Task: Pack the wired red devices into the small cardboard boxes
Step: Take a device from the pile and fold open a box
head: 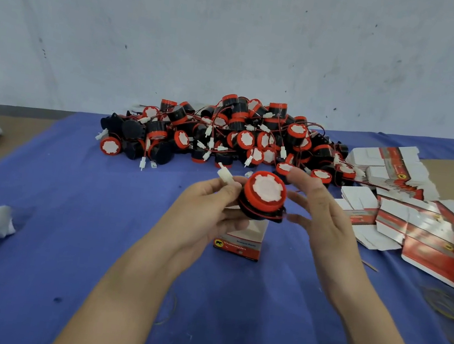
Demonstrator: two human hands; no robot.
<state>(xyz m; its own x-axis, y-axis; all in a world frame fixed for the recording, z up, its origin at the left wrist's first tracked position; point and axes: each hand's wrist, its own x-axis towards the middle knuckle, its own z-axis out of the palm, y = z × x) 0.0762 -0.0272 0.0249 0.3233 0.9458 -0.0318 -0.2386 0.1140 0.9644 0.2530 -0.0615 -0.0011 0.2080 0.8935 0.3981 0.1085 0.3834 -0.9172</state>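
Barely started tbh: left hand [203,209] grips one red device [265,194] just above the near small box [239,240], right hand [319,211] spread beside it, huge pile [225,136] far back, flat boxes [417,222] right, unfolded.

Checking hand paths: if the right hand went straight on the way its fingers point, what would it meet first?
The right hand, open, points forward and slightly left, beside the device the left hand holds. It would likely meet the near edge of the pile first, though depth is unclear.
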